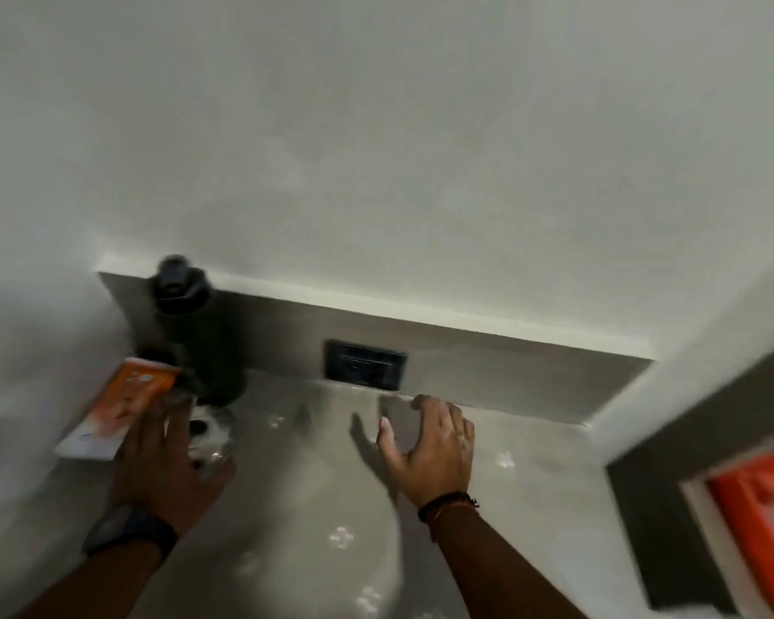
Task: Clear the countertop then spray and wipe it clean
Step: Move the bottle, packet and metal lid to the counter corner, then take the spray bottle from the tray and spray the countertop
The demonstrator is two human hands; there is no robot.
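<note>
The grey countertop (313, 484) runs to a grey backsplash. At its back left stands a dark bottle (200, 337) with a black cap. An orange-and-white packet (117, 413) lies tilted in front of it, next to a clear glass (213, 433). My left hand (166, 457), with a dark watch on the wrist, reaches over the glass, fingers against the packet's right edge; blur hides whether it grips either one. My right hand (430, 444) hovers open with fingers spread above the counter, just below the wall socket (365, 366), holding nothing.
A pale wall rises behind the backsplash and closes in on the left. On the right a dark-framed recess (689, 462) holds an orange-and-white object (760, 524). Small light spots dot the counter surface. The whole view is motion-blurred.
</note>
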